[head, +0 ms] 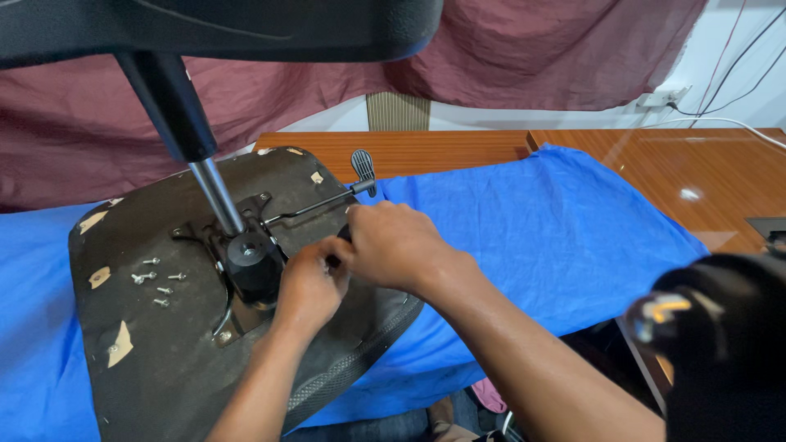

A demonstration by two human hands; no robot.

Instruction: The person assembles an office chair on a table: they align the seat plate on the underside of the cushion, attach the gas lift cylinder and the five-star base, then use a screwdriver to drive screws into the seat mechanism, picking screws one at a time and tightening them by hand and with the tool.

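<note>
On the blue-draped tabletop (573, 237), your left hand (307, 286) and right hand (393, 245) close their grip together on a small dark part beside the upturned seat's (147, 344) mechanism plate (246, 245); loose screws (155, 282) lie near.

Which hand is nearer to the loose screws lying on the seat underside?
Left. The left hand sits beside the black mechanism, just right of the loose screws. The right hand is farther right, near the lever.

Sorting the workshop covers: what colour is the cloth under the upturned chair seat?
Bright blue cloth, plain, no pattern; clearest in the head view.
</note>
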